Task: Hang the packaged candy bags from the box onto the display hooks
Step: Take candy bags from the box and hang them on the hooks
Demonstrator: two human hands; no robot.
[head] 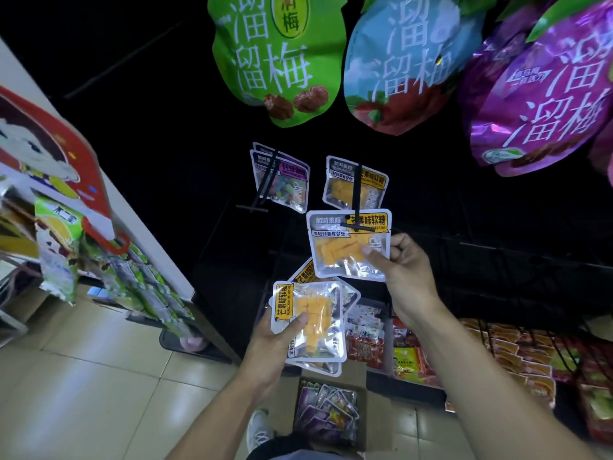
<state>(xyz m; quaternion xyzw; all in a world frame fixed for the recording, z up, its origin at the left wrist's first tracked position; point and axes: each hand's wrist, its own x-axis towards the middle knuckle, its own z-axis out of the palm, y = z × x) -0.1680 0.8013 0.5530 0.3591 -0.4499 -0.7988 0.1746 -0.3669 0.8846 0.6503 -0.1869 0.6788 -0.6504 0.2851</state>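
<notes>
Head view: a clear plastic candy bag with yellow mango cubes and a yellow label [350, 246] is pinched at its lower right corner by the right hand [409, 273], thumb on the front face. The bag's top edge is seen at the tip of a black metal display hook [357, 207]; whether the hook passes through the hole cannot be told. A second bag of the same kind [355, 184] is hung further back on that hook. A stack of matching mango candy bags [311, 323] is clamped in the left hand [278, 346], thumb across the top bag. A purple-labelled clear bag [282, 180] is hung on the neighbouring black hook [265, 184] to the left. An open cardboard box [378, 416] with purple packets inside is seen on the tiled floor [83, 376] below the hands.
</notes>
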